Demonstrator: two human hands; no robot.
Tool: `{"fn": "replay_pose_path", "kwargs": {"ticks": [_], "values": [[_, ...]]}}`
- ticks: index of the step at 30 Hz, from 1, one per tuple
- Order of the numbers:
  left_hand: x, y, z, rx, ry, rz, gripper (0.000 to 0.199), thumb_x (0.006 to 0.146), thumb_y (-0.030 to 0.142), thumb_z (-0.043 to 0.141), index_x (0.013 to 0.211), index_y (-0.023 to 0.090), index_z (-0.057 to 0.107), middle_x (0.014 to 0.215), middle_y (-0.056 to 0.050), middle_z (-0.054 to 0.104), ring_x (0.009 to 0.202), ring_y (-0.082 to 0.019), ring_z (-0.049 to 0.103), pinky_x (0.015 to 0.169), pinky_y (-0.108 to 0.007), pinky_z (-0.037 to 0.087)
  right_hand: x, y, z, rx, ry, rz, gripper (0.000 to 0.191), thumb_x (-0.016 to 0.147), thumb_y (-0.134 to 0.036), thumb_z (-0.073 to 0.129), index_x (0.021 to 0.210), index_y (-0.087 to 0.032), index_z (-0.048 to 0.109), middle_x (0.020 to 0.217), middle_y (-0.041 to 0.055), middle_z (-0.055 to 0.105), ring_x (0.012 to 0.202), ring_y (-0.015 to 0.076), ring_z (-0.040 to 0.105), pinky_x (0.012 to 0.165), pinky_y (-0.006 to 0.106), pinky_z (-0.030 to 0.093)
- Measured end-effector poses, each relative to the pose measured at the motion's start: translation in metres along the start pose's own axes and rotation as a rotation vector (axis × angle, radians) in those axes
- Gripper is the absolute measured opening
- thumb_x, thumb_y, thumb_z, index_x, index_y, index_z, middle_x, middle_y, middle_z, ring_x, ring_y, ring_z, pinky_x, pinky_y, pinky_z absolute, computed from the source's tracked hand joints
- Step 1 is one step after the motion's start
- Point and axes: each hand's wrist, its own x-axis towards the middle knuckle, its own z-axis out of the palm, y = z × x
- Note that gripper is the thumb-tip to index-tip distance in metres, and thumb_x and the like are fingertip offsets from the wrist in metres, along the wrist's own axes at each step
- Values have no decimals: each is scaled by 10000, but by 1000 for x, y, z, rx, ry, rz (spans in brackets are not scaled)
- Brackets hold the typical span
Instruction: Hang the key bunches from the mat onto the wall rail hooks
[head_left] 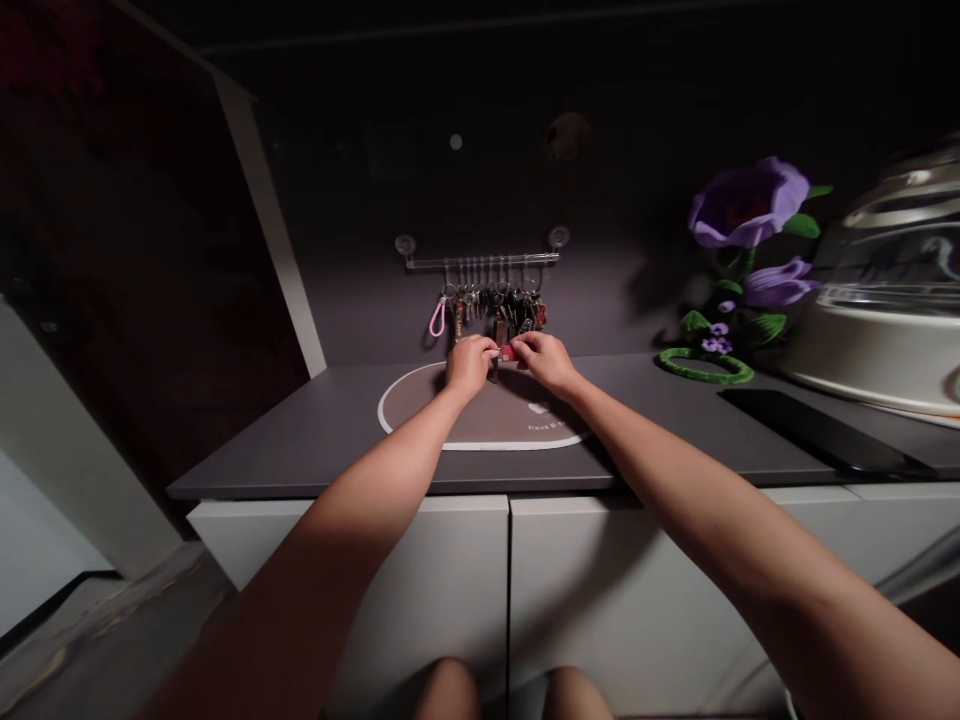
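Both hands meet in front of a hook rail [487, 262] on the dark wall, just above a brown oval mat [420, 405] with a white rim. A small red tag [507, 353] shows between them. My right hand [546, 362] is closed, its fingertips pinching the tag's right end. My left hand [471, 365] is also closed, with thumb and finger at the tag's left side; what it grips is too small to make out. Several keys [517, 305] hang close together from the rail behind the hands. A pink loop strap [437, 317] hangs at the rail's left end.
To the right on the grey counter [300, 435] stand purple artificial flowers [750, 205] with a green ring base [705, 367]. Beyond is a white appliance with a clear dome [885, 340]. A flat black slab [817, 430] lies before it. White cabinet doors [442, 580] are below.
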Motion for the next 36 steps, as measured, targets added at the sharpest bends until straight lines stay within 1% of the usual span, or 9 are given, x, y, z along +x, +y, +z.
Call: {"fn": "replay_pose_path", "kwargs": {"ticks": [5,8,14,18,22,26,29,32,36], "values": [[1,-1,-2,22,8,11,125,765,191,551,764,184,675,809,-45,637,811,-164,533,754,-264,385,3,5,1,151,-51,59,182,794,-267,495,822,-136,618,658,12,615,475,74,532,503,189,411],[1,-2,-3,26,19,26,124,767,188,548,750,189,670,800,-41,634,812,-166,526,753,-269,385,5,8,3,257,-76,97,154,786,-251,505,796,-136,606,610,1,579,460,69,508,473,186,406],[3,-3,-2,-4,68,38,149,790,181,509,729,187,645,795,-37,604,816,-163,511,751,-265,380,3,6,3,491,-157,178,109,784,-209,499,730,-143,567,569,-22,516,455,61,453,470,200,413],[5,-4,0,-59,86,19,169,804,169,477,732,181,630,804,-33,575,814,-150,508,744,-252,380,2,6,4,554,-204,240,103,772,-210,513,716,-143,568,546,-23,513,477,71,451,501,217,410],[6,-4,0,-95,106,10,163,807,168,472,736,178,618,820,-31,558,811,-140,506,740,-242,378,2,7,7,514,-212,189,94,725,-218,570,722,-127,596,612,0,571,555,76,479,582,223,406],[6,-2,-1,-89,97,5,158,810,178,469,740,181,611,817,-29,562,819,-145,503,744,-248,375,0,3,7,495,-158,104,132,672,-208,616,779,-131,604,708,3,600,629,77,496,682,244,411],[5,-2,-1,-89,97,20,157,810,178,468,738,179,607,813,-29,566,814,-146,507,744,-252,375,-1,-1,5,488,-137,48,166,665,-237,627,792,-133,604,740,11,609,665,87,510,735,267,410],[4,-1,-1,-93,102,44,157,810,176,465,737,177,605,810,-31,571,811,-146,511,742,-252,378,-2,-3,4,478,-137,3,180,673,-281,622,777,-135,601,730,19,615,687,104,522,752,286,408],[4,1,-1,-99,103,59,160,813,181,461,745,177,605,811,-33,575,799,-144,515,734,-251,385,-1,0,5,470,-128,-20,213,660,-327,631,753,-139,594,717,13,606,670,105,511,727,287,407]]}}
